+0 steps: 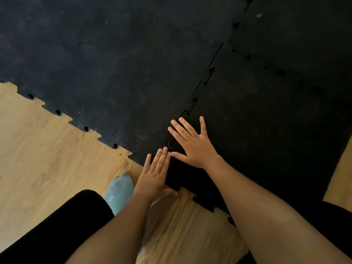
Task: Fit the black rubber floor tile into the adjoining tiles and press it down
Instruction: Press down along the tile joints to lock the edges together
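A black rubber floor tile [266, 121] with jigsaw edges lies at the right, its left edge meeting the adjoining tile [118, 77] along a toothed seam [198, 92]. The seam shows narrow gaps in its upper part. My right hand [192, 143] lies flat, fingers spread, on the tile's near left corner, right by the seam. My left hand [154, 174] rests flat with fingers together at the tile's bottom corner, fingertips on the seam, thumb on the wood. Neither hand holds anything.
Light wooden floor [38, 159] shows at the lower left and below the tiles. More black tiles [295, 31] are joined at the top right. A foot in a grey sock [119, 189] and a black-clad leg [62, 225] are beside my left arm.
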`<act>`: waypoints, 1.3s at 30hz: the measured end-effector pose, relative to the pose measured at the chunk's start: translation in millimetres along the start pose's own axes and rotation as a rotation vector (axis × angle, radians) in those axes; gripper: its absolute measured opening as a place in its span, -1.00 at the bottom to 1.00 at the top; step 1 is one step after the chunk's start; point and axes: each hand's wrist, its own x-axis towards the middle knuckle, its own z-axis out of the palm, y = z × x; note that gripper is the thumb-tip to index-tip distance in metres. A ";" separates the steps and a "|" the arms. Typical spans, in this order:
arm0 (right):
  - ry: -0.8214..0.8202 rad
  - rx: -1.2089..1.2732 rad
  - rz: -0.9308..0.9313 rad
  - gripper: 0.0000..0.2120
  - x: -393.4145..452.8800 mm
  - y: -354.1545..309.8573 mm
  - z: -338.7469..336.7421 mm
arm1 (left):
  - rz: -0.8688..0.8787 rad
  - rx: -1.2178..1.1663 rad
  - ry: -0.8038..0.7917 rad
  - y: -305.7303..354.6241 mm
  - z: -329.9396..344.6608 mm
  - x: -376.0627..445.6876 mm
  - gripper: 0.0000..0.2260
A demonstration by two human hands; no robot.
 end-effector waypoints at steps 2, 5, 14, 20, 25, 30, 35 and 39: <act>-0.005 -0.011 -0.009 -0.24 4.6 7.5 -3.1 | 0.021 0.065 -0.003 -1.1 -4.5 7.2 0.18; -0.028 -0.027 -0.047 -0.23 10.1 16.2 -9.2 | 0.062 0.109 0.011 -5.0 -5.4 11.7 0.20; -0.008 -0.014 -0.041 -0.44 35.1 40.9 -22.1 | 0.205 0.130 0.012 -7.7 -16.1 33.5 0.13; -0.058 -0.031 -0.011 -0.28 38.6 43.0 -21.1 | 0.112 0.035 0.012 -3.8 -21.4 38.1 0.09; -0.122 -0.016 0.031 -0.34 44.1 40.3 -24.2 | -0.108 -0.116 0.106 16.5 -33.7 69.4 -0.10; -0.265 0.046 0.047 -0.34 56.6 41.0 -25.1 | -0.174 -0.148 0.054 17.6 -26.4 77.2 -0.08; -0.375 0.073 0.039 -0.33 64.7 45.0 -32.9 | -0.141 -0.235 -0.054 11.4 -31.5 83.0 -0.06; -0.196 0.033 -0.069 -0.35 50.1 54.7 -31.5 | -0.100 -0.283 -0.241 2.9 -37.3 91.9 -0.08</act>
